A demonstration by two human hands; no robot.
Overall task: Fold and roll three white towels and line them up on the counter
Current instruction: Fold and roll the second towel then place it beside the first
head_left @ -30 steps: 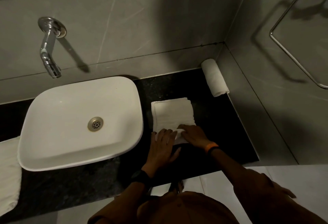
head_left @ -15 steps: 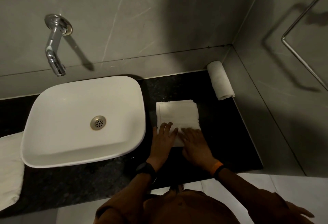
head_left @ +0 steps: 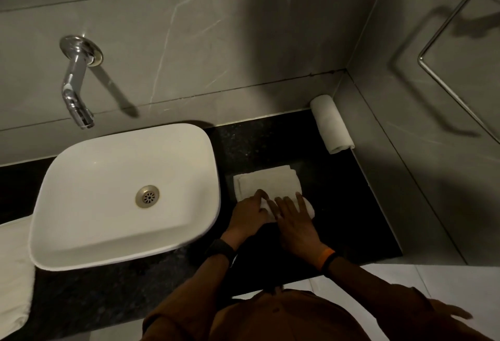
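Note:
A folded white towel (head_left: 270, 181) lies flat on the black counter (head_left: 338, 205) right of the basin. Its near end is rolled up into a thick roll under my hands. My left hand (head_left: 247, 212) grips the left part of that roll, fingers curled over it. My right hand (head_left: 295, 219) lies on top of the roll with fingers stretched forward, pressing it. A finished rolled white towel (head_left: 331, 124) lies in the back right corner against the wall. Another white towel (head_left: 13, 273) lies flat at the far left edge of the counter.
A white basin (head_left: 81, 238) fills the left half of the counter, with a chrome tap (head_left: 74, 89) above it. Grey tiled walls close the back and right sides. A metal towel ring (head_left: 446, 89) hangs on the right wall.
Both hands have moved forward over the towel and its near end has rolled up thicker. The flat part of the towel is shorter.

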